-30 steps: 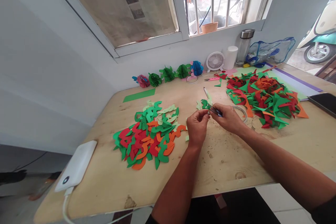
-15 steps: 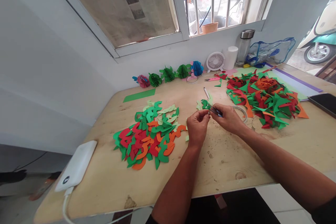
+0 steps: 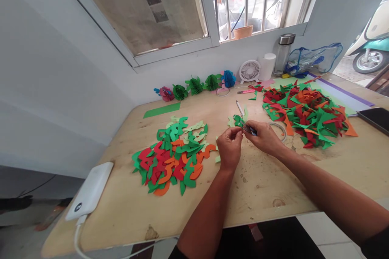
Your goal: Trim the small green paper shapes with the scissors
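Observation:
My left hand (image 3: 230,145) is closed in a pinch, thumb against the fingers; what its fingertips hold is too small and hidden to make out. Close against it, my right hand (image 3: 263,136) is wrapped round a small metal tool with a dark handle (image 3: 253,130), mostly covered by the fingers. The tool's tip points at the left fingertips. Just beyond both hands, a green paper piece with pale spots (image 3: 238,120) lies beside pale green paper scraps (image 3: 230,122). A silvery ring-shaped coil (image 3: 283,131) rests partly behind my right hand.
Cut paper shapes (image 3: 173,153) are heaped on the left of the wooden table (image 3: 121,214); offcuts (image 3: 310,113) pile up on the right. Along the wall stand paper figures (image 3: 194,85), a fan (image 3: 249,71) and a bottle (image 3: 283,54). A power bank (image 3: 89,190) and a phone (image 3: 377,119) flank the work.
Both hands stay nearly in place, with the tool still at the left fingertips. The whole view has shifted very slightly to the right.

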Demonstrator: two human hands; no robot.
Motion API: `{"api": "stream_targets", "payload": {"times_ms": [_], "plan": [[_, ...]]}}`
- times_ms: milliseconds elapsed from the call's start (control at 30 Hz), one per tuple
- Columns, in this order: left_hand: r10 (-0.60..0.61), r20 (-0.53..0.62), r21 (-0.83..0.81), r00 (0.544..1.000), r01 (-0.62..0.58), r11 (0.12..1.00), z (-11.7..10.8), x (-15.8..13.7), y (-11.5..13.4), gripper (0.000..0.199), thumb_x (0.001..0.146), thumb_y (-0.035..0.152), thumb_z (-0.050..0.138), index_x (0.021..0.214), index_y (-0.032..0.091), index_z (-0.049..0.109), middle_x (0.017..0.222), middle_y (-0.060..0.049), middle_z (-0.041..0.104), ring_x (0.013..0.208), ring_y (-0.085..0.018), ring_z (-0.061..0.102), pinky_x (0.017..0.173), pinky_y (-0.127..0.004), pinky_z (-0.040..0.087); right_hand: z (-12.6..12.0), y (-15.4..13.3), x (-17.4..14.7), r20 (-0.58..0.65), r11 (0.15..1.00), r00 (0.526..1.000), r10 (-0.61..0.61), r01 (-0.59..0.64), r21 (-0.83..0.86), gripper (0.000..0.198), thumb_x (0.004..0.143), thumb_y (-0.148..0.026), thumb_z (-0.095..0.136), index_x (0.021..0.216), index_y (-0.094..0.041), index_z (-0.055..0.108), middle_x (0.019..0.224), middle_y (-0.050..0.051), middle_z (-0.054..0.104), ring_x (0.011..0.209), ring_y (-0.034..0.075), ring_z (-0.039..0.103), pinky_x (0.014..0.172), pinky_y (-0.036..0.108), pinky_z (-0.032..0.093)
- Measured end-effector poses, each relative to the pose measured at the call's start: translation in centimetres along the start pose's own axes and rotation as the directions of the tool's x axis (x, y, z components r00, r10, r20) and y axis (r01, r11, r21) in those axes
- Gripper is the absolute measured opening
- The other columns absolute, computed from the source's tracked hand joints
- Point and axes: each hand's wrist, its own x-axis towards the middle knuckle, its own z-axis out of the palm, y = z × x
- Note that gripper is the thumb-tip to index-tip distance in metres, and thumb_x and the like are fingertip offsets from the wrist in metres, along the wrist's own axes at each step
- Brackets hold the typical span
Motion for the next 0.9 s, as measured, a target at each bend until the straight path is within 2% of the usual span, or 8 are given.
{"api": "stream_targets", "payload": {"times_ms": [167, 300, 500, 767, 900], "plan": [[0.084, -0.034, 0.13, 0.996, -0.079, 0.988, 0.1, -0.3, 0.6, 0.009, 0.071, 0.018, 0.064, 0.079, 0.02, 0.069, 0.076, -0.004, 0.07, 0.07, -0.016, 0.063, 0.07, -0.025, 0.048, 0.2, 0.2, 0.0, 0.015, 1.0, 1.0, 0.005, -0.005, -0.024, 0.02, 0.077, -0.027, 0.049, 0.061, -0.021, 0.039, 0.053, -0.002, 0.042, 0.052, 0.011, 0.034, 0.052, 0.024, 0.025], [0.128, -0.045, 0.243, 0.991, -0.114, 0.963, 0.1, -0.5, 1.0, 0.019, 0.071, 0.014, 0.063, 0.087, 0.023, 0.068, 0.076, -0.002, 0.07, 0.069, -0.016, 0.063, 0.073, -0.025, 0.047, 0.3, 0.3, 0.0, 0.036, 1.0, 0.999, 0.011, -0.01, -0.012, 0.019, 0.077, -0.028, 0.048, 0.061, -0.02, 0.04, 0.054, -0.002, 0.043, 0.052, 0.012, 0.035, 0.052, 0.024, 0.024], [0.217, -0.006, 0.471, 0.976, -0.189, 0.862, 0.0, -0.7, 1.2, 0.024, 0.077, 0.013, 0.055, 0.098, 0.02, 0.064, 0.079, -0.002, 0.07, 0.072, -0.014, 0.065, 0.072, -0.024, 0.048, 0.3, 0.3, 0.2, 0.049, 0.996, 0.998, 0.05, -0.053, 0.066, 0.021, 0.078, -0.03, 0.047, 0.061, -0.02, 0.041, 0.054, -0.003, 0.042, 0.053, 0.011, 0.035, 0.051, 0.023, 0.025], [0.25, -0.022, 0.399, 0.968, -0.221, 0.89, 0.1, -0.8, 1.8, 0.019, 0.076, 0.014, 0.056, 0.094, 0.019, 0.061, 0.073, -0.001, 0.07, 0.065, -0.012, 0.065, 0.066, -0.022, 0.049, 0.1, -0.2, 0.1, 0.006, 0.991, 0.994, 0.105, -0.105, 0.086, 0.028, 0.078, -0.033, 0.048, 0.056, -0.02, 0.037, 0.05, -0.005, 0.037, 0.05, 0.01, 0.032, 0.048, 0.024, 0.022], [0.245, -0.061, 0.359, 0.968, -0.208, 0.91, 0.0, -0.6, 1.9, 0.017, 0.076, 0.015, 0.056, 0.091, 0.018, 0.062, 0.075, -0.002, 0.069, 0.067, -0.012, 0.065, 0.067, -0.022, 0.05, -0.2, -0.4, 0.2, -0.036, 0.988, 0.991, 0.13, -0.126, 0.086, 0.025, 0.078, -0.032, 0.049, 0.057, -0.019, 0.041, 0.05, -0.004, 0.042, 0.049, 0.01, 0.036, 0.049, 0.024, 0.025]]}}
